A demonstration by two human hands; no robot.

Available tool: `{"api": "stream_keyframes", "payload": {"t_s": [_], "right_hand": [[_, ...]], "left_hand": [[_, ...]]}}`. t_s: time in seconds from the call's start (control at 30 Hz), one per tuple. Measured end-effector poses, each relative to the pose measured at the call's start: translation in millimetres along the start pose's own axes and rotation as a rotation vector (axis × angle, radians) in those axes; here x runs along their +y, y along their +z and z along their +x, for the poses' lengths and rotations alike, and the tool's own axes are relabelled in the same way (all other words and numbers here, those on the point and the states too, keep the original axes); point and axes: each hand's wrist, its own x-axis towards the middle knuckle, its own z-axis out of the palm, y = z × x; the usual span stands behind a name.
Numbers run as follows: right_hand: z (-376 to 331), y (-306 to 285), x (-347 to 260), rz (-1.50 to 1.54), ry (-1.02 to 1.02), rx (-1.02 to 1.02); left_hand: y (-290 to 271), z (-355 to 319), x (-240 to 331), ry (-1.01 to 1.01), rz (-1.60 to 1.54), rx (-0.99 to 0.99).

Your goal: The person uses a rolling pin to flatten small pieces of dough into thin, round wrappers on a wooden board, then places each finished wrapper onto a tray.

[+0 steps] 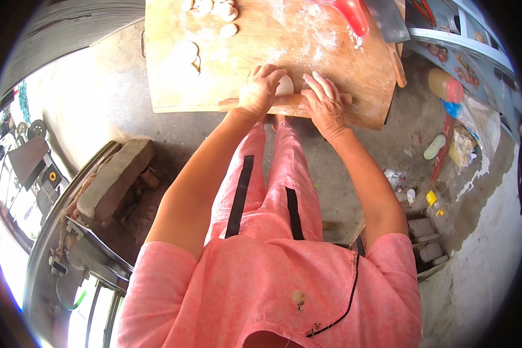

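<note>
A wooden rolling pin [290,100] lies across the near edge of the board. My right hand [325,103] rests on its right part, palm and thumb against the wood, with the fingers reaching forward beyond it. Just beyond the pin is a small white round of dough [285,86]. My left hand [261,88] is curled at the left side of this round, fingers bent and closed on its edge; the fingertips are partly hidden. The pin's left end pokes out beneath my left wrist. Flattened dough rounds [187,53] lie farther left, very bright in the light.
The floury wooden board [243,55] carries several dough pieces [220,8] at the far left. A red plastic scoop-like thing [354,17] and a wide-bladed knife [390,23] lie at the far right. A blue shelf [464,43] stands right, beside a jar [445,85].
</note>
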Motion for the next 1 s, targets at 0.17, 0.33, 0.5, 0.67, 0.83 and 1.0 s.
{"api": "stream_keyframes", "payload": {"t_s": [0.17,0.33,0.5,0.67,0.83,1.0], "right_hand": [[-13.7,-5.9,-23.0,0.099,0.088,0.058],[-29.4,0.0,-35.7,0.155,0.174,0.013],[-18.3,4.7,-27.8,0.166,0.200,0.077],[-1.8,3.7,-6.2,0.125,0.161,0.039],[12.3,0.8,-4.6,-0.029,0.251,-0.033],[43.9,10.7,12.0,-0.072,0.319,0.009]], "left_hand": [[0.6,16.9,3.7,-0.086,0.226,-0.088],[0.1,1.3,-4.5,-0.426,0.141,0.007],[-22.4,-19.6,-20.1,-0.412,0.119,0.122],[-27.7,-45.1,-31.9,-0.216,0.180,0.084],[-15.4,-51.2,-42.2,-0.185,0.302,-0.027],[-19.8,-22.8,-49.6,-0.165,0.387,-0.005]]}}
